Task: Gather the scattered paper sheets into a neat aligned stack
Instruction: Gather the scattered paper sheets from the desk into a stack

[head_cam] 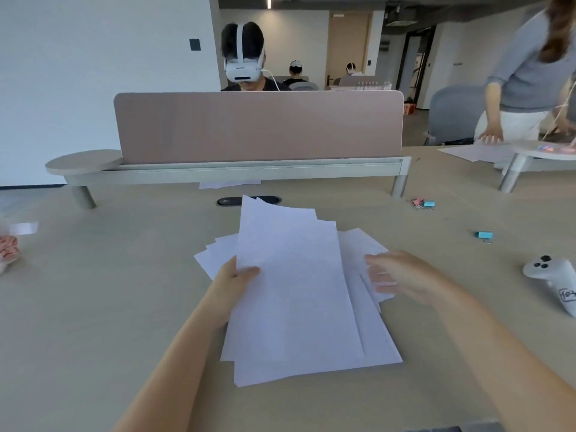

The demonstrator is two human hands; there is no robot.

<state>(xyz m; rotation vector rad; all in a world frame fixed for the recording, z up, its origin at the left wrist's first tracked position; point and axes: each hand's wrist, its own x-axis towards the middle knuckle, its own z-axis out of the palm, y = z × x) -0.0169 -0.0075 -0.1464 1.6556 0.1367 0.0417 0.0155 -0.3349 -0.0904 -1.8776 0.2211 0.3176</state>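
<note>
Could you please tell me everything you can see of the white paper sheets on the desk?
The plain white paper sheets lie in a loose, fanned pile on the light wooden desk, corners poking out left, right and at the far end. The left hand pinches the upper sheets at their left edge, thumb on top. The open right hand is at the right-side sheets; contact is unclear.

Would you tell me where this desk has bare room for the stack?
Bare desk lies left of the paper sheets, below the divider. The right is crowded: right hand, clip pile, blue clip, controller.
</note>
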